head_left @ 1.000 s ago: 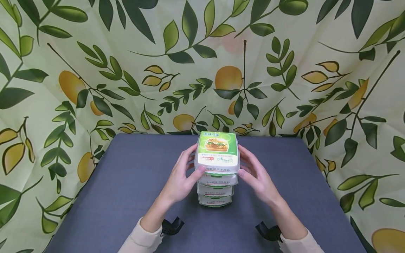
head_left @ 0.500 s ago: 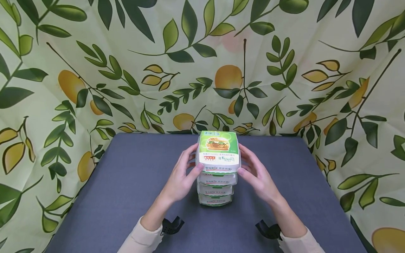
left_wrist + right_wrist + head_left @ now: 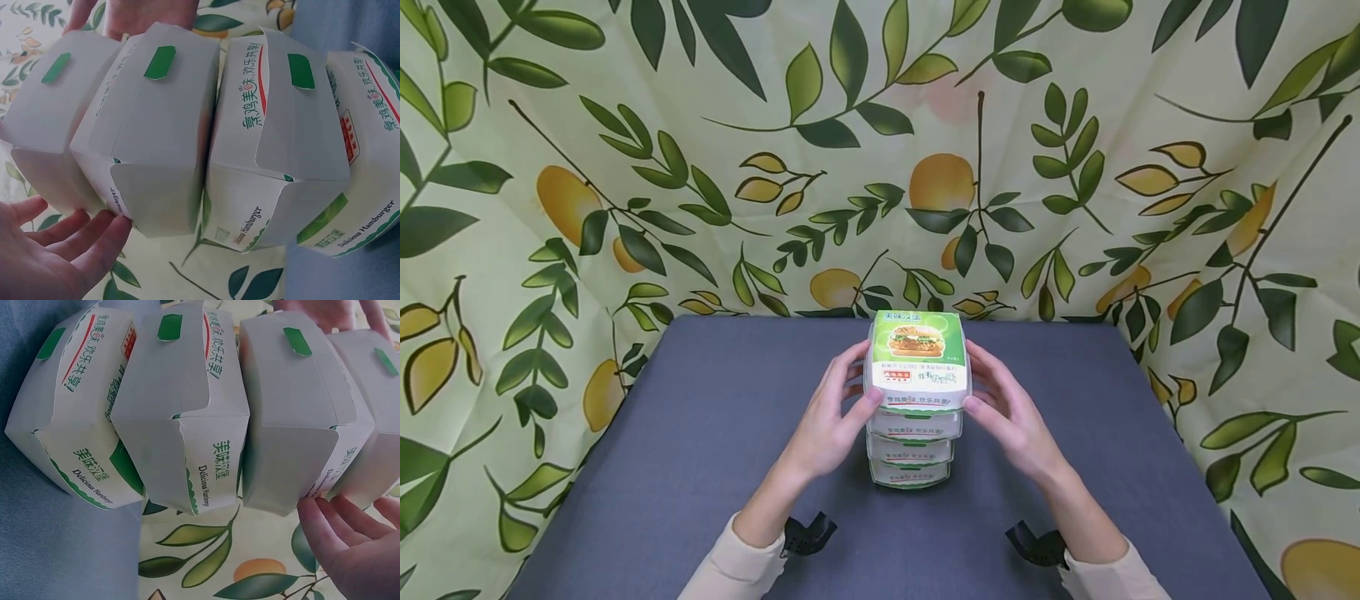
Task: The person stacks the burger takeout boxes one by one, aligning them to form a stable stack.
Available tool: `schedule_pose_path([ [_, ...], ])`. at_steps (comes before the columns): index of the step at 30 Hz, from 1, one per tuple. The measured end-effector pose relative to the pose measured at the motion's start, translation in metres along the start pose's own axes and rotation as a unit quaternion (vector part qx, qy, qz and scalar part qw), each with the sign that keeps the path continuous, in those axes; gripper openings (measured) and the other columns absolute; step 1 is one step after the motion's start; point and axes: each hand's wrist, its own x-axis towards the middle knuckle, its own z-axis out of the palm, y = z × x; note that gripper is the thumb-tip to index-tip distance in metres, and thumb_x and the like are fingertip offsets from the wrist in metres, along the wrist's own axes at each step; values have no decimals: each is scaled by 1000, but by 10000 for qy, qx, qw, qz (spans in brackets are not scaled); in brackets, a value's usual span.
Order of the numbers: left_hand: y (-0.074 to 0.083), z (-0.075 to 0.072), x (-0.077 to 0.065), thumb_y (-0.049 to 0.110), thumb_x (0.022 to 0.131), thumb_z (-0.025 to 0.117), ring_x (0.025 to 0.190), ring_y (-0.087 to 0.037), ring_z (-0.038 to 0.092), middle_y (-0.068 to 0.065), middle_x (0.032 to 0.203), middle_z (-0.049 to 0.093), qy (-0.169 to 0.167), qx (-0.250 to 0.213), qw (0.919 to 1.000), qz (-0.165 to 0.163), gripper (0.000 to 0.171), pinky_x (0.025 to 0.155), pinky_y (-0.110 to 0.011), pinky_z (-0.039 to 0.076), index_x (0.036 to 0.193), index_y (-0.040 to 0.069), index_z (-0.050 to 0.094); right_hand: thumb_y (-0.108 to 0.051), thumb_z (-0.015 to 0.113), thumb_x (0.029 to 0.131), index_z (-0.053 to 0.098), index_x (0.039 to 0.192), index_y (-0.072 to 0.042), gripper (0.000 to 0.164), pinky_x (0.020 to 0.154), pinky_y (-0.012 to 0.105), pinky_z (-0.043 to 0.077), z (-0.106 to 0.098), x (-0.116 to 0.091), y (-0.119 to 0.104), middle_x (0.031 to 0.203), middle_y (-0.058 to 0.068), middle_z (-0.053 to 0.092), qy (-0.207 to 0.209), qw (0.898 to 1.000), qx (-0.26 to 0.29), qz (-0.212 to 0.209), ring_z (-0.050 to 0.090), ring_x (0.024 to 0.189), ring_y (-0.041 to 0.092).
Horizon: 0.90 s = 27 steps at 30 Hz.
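Note:
Several white and green hamburger boxes stand in one upright stack at the centre of the head view. A burger picture is printed on the top box [image 3: 917,346]; the lower boxes [image 3: 912,452] show their white fronts beneath it. My left hand [image 3: 822,429] holds the top box's left side, thumb at the front corner. On the opposite side my right hand [image 3: 1021,432] holds it the same way. Fingertips [image 3: 122,225] in the left wrist view touch near the seam of the top box and the box [image 3: 150,137] below. The right wrist view has fingertips [image 3: 307,509] likewise there.
A dark blue cloth-covered table [image 3: 737,375] carries the stack. Behind and beside it hangs a leaf-and-fruit patterned curtain [image 3: 700,50]. Each wrist wears a black mount, one on the left [image 3: 808,535] and one on the right [image 3: 1036,548].
Over the last second the top box shifted very slightly on the stack, and the print on its lid became clearer. Both hands stay at its sides almost unmoved.

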Motion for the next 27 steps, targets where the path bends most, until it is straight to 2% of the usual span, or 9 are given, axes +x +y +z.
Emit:
schedule_pose_path([
  [9, -1, 0, -1, 29, 102, 58, 133, -24, 48, -7, 150, 41, 33, 47, 10000, -22, 62, 105, -51, 45, 156, 14, 33, -3, 53, 99, 30, 159, -9, 64, 104, 21, 43, -2, 0, 0, 155, 15, 39, 35, 10000, -41, 40, 44, 137, 19],
  [12, -1, 0, -2, 29, 102, 58, 133, -24, 48, -7, 150, 41, 48, 37, 10000, -15, 62, 105, -54, 44, 157, 15, 32, -3, 53, 99, 31, 159, -9, 64, 104, 21, 42, -2, -1, 0, 156, 16, 38, 53, 10000, -67, 30, 44, 137, 17],
  [16, -1, 0, -2, 30, 102, 58, 133, -24, 48, -7, 149, 41, 48, 28, 9999, 93, 63, 104, -57, 44, 157, 16, 31, -2, 52, 100, 31, 159, -8, 63, 105, 20, 42, -2, -2, 0, 157, 17, 38, 80, 9999, -89, -36, 44, 138, 15],
  [22, -1, -1, -4, 31, 101, 60, 134, -24, 47, -6, 149, 42, 40, 74, 9995, 314, 65, 105, -54, 44, 158, 17, 31, -1, 52, 99, 32, 158, -6, 63, 104, 21, 42, -3, -5, -2, 156, 19, 39, 114, 9998, -75, -123, 45, 137, 15],
  [27, 0, -2, -5, 31, 100, 61, 134, -21, 46, -3, 149, 42, 21, 126, 9994, 335, 66, 107, -50, 44, 158, 19, 32, 1, 50, 98, 32, 158, -5, 63, 105, 21, 42, -3, -6, -3, 155, 20, 39, 109, 9997, -19, -232, 46, 137, 16],
])
